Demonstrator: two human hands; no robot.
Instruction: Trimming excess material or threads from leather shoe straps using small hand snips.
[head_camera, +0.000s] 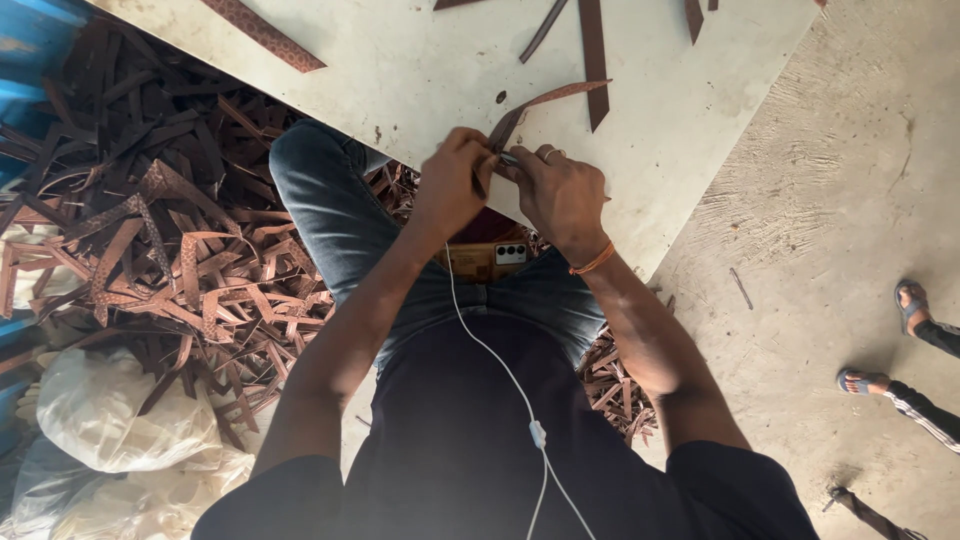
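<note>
The strap is a thin brown leather strip, and it lies at the near edge of the counter, with one end in my hands and the other end pointing away toward the right. I pinch this near end with both hands: my left hand grips it from the left with fingers pressed together, and my right hand closes on it from the other side, so the two hands meet just over the counter edge. I think I hold it this way to keep the end steady between them. What exactly is between my fingertips I cannot tell; something small and pale shows there.

More strips lie farther on the counter, and one patterned strip is near its far left corner. The counter is a pale, stained board set at an angle over my knees. A phone rests on my lap, with a white cable running down from it. On my left the floor is covered by a big pile of scraps, with white bags beside it. On my right is bare concrete floor, where another person's sandalled feet stand.
</note>
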